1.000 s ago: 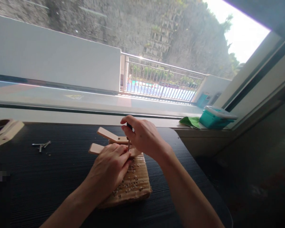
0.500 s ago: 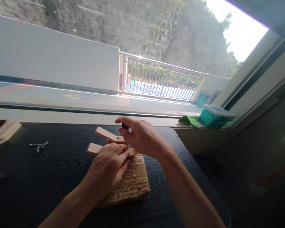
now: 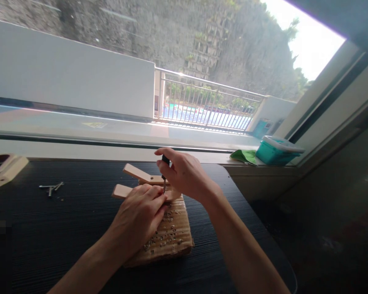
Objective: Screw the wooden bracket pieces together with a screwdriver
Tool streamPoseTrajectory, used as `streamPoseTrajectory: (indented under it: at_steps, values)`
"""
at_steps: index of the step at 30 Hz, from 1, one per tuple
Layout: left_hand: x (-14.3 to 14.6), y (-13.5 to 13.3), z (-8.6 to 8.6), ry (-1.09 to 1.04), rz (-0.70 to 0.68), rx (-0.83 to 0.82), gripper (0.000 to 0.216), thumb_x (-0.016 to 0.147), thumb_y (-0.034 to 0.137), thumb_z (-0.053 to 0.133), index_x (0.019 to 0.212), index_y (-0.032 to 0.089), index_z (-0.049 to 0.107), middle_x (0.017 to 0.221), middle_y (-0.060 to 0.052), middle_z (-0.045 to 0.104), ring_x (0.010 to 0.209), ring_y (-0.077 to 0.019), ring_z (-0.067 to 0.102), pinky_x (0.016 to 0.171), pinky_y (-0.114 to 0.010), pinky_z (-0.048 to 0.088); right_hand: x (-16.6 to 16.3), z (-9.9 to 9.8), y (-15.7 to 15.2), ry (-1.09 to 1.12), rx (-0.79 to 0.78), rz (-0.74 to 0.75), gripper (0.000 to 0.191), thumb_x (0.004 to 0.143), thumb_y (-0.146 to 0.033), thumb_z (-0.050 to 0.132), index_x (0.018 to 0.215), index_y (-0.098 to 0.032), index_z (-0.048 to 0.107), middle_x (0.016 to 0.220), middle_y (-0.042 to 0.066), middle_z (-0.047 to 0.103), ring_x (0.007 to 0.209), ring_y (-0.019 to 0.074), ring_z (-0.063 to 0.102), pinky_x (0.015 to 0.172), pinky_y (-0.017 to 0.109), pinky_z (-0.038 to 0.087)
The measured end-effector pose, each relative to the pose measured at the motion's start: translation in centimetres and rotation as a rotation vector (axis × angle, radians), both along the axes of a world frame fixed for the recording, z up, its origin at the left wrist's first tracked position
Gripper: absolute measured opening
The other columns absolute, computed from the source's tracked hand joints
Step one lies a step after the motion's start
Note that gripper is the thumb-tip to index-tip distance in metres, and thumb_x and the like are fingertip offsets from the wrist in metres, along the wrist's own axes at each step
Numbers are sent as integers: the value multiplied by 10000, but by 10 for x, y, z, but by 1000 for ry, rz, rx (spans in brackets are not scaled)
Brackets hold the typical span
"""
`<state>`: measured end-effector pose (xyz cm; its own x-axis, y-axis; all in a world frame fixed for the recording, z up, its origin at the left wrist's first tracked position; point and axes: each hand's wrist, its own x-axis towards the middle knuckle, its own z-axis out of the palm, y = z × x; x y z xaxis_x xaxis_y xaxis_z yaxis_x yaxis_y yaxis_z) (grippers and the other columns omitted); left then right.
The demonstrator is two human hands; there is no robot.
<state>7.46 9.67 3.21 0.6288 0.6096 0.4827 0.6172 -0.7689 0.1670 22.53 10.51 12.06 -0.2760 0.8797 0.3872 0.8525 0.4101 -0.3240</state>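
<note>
My right hand point(image 3: 187, 174) is closed round the black handle of a screwdriver point(image 3: 165, 161). Its thin shaft points down, close to upright, and the tip ends beside my left fingertips; what it touches is too small to make out. Fingers bent, my left hand point(image 3: 144, 207) presses on the nearer angled wooden piece point(image 3: 122, 190) and covers its middle. A second angled wooden piece point(image 3: 138, 172), with a dark hole or screw in it, lies just beyond. Under both is a thick block of corrugated cardboard point(image 3: 178, 232), its top pitted with many small holes.
Several loose screws point(image 3: 51, 188) lie on the dark table point(image 3: 79, 224) to the left. A pale wooden part point(image 3: 10, 173) is cut off by the left edge. On the window sill stand a teal lidded box point(image 3: 277, 152) and a green cloth point(image 3: 243, 156).
My right hand has shifted slightly up and to the right. The screwdriver is more upright, with more of its handle showing. My left hand and the wooden pieces have stayed in place.
</note>
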Motion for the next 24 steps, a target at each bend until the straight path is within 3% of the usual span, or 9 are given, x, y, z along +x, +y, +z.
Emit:
streamPoseTrajectory:
  at_steps: [8, 15, 24]
  values:
    - [0, 0, 1, -5, -8, -22, 184, 869, 203, 530, 996, 196, 662, 1000, -62, 645, 941, -238, 551, 870, -424, 444, -9, -9, 7, -75, 30, -62, 259, 952, -310, 364, 1127, -214, 530, 736, 10, 666, 627, 159, 583, 559, 262, 285]
    - [0, 1, 0, -30, -13, 18, 181, 861, 202, 537, 996, 186, 657, 1044, -72, 649, 968, -245, 559, 877, -424, 452, -5, -12, 12, -53, 25, -127, 272, 947, -348, 385, 1130, -219, 540, 753, 11, 680, 677, 162, 602, 594, 257, 322]
    - [0, -1, 1, -13, -2, -17, 174, 856, 200, 547, 986, 190, 663, 1002, -65, 644, 952, -249, 557, 863, -428, 447, -4, -2, 1, -1, 25, -14, 315, 903, -271, 436, 1175, -206, 581, 755, 9, 669, 648, 134, 570, 584, 241, 328]
